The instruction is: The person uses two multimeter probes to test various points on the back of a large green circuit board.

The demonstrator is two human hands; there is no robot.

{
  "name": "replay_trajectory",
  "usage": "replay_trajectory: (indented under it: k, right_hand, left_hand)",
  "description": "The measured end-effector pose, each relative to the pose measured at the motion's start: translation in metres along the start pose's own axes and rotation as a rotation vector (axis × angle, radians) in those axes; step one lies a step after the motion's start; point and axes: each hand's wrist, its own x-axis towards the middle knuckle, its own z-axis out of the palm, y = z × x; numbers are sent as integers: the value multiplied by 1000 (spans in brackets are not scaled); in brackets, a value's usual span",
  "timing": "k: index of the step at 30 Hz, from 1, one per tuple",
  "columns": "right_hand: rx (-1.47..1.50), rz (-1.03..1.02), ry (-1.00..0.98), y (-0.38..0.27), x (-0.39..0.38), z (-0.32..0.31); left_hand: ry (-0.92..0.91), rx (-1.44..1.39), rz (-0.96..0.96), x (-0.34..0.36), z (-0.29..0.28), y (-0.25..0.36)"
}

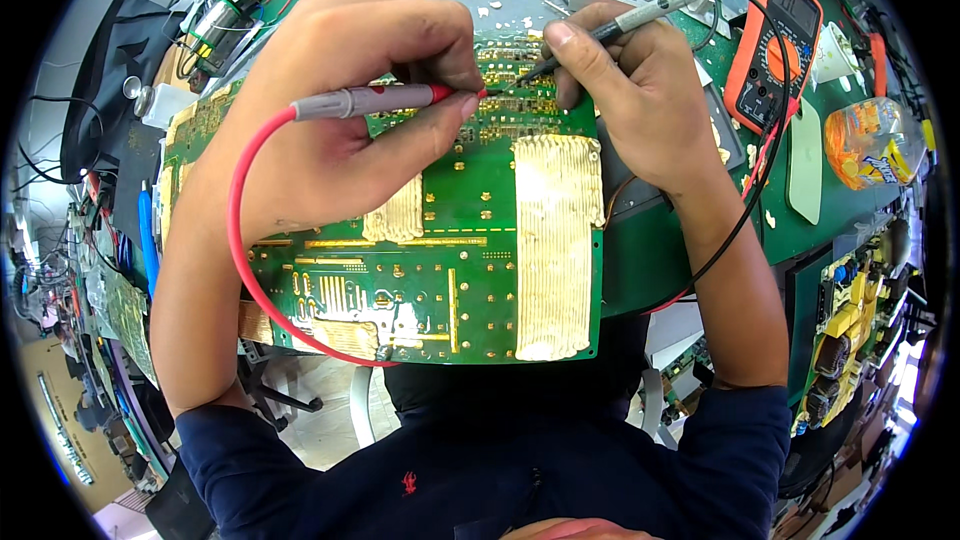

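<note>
A large green circuit board (470,210) lies in front of me, its near edge close to my body, with pale ribbed patches (555,250) on its face. My left hand (360,110) pinches a red-and-grey test probe (370,100) whose tip points right, at the rows of small parts near the board's far edge. My right hand (640,80) grips a black-and-grey test probe (650,12), tip slanting down-left to the same rows. The two tips are close together; whether both touch metal is too small to tell. A red lead loops from the left probe over the board.
An orange multimeter (770,50) stands at the far right, the black lead running by it. Beside it are a plastic bottle (870,143) with an orange label and a pale green strip (804,172). Another board with yellow components (845,325) sits at right. White crumbs litter the grey tray (420,5) beyond.
</note>
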Motion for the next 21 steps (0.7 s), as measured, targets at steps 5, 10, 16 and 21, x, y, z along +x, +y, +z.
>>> replay_trajectory:
  k: [5,10,16,21]
  right_hand:
    - [-4,-8,9,-1,0,0]
    - [-18,-18,-7,-1,1,-1]
    - [-15,-9,-2,-1,0,-1]
    - [-18,-14,-18,-4,1,-1]
  left_hand:
    - [7,16,-19,0,2,1]
    - [5,13,-26,1,2,3]
    - [-9,19,-27,1,2,4]
    - [12,18,-14,-1,1,4]
